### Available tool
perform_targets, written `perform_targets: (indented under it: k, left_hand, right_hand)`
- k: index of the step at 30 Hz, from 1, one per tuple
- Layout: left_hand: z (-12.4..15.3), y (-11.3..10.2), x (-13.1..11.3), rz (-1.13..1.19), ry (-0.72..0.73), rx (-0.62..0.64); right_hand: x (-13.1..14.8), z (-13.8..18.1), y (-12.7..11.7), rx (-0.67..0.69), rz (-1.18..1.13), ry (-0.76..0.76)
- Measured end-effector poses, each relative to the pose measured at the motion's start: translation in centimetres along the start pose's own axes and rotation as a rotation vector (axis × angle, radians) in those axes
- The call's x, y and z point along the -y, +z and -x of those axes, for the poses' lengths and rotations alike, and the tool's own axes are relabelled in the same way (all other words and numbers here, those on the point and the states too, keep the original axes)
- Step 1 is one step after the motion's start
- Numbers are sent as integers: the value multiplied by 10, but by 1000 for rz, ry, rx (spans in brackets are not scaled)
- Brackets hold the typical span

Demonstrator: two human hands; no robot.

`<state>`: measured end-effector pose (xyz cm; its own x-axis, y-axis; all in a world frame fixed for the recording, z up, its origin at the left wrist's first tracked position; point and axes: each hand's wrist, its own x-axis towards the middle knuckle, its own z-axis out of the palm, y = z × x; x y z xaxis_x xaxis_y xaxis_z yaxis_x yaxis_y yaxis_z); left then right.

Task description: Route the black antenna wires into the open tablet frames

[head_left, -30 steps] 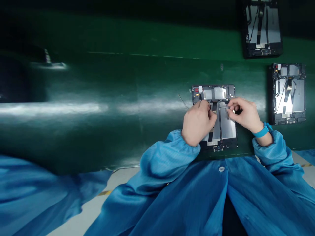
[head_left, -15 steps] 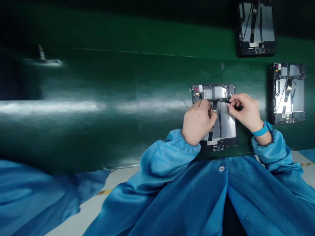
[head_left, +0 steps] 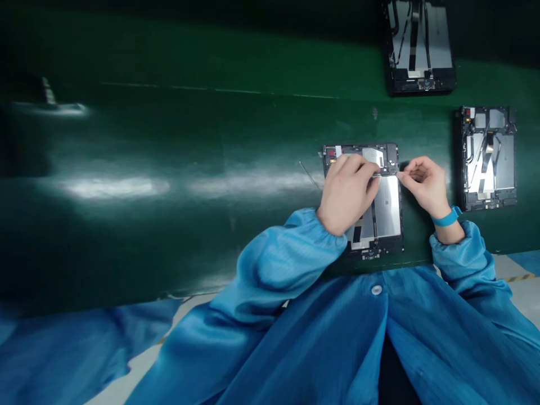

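An opened tablet-like device [head_left: 388, 214] with a black frame and silver inner plates lies on the green table before me. My left hand [head_left: 348, 194] reaches over its upper middle, thumb and fingers closed together near the band below the upper plate. Whatever those fingertips hold is hidden. At the device's upper right edge my right hand [head_left: 426, 185] makes a pinch, with anything in it too small to make out. A thin wire [head_left: 310, 175] sticks out past the device's left side. Dark flat cables [head_left: 374, 219] run down over the plates.
To the right lies a similar opened device [head_left: 504, 163]. Another one [head_left: 436, 39] sits farther back, cut off by the top of the view. The green table [head_left: 189, 225] stretches far to the left. Blue cloth [head_left: 84, 343] shows at lower left, beyond the table's front edge.
My left hand has shifted up and right across the device, covering more of its upper part. My right fingertips have drawn back to its right edge. The view has turned slightly.
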<state>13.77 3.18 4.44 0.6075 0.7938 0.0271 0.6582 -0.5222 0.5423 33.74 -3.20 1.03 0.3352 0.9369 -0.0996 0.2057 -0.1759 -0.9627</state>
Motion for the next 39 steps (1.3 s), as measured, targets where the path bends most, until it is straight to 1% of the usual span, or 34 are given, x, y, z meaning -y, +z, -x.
perform_targets:
  k: [3,8,12,16,19,20,24,25,27,30,33,39]
  left_hand:
    - [-21,5,9,87,83,87]
    - [-44,5,18,143,117,187]
    - [-50,0,11,88,88,244]
    - [-52,-7,-1,12,10,278]
    - [-52,-10,-6,-31,-2,281]
    - [-52,-9,-7,-31,26,278]
    - [-53,-2,-6,17,219,274]
    - [-52,1,-5,24,237,262]
    - [-52,6,-3,33,210,208]
    - [-50,10,1,52,109,127]
    - [-48,11,3,70,49,116]
    - [-47,9,0,104,3,129]
  right_hand:
    - [0,-1,-1,0,-29,-3]
    - [0,-3,-3,17,-34,18]
    - [0,-5,-5,29,-45,31]
    - [1,-6,-7,32,-52,36]
    - [2,-7,-9,25,-50,24]
    - [3,-7,-9,15,-47,15]
    - [7,-9,-5,-17,-47,-41]
    - [8,-9,-4,-20,-51,-53]
    - [9,-11,0,-25,-54,-66]
    - [7,-14,4,8,-21,-42]
    - [4,-15,6,66,19,-3]
    - [1,-16,3,69,-30,13]
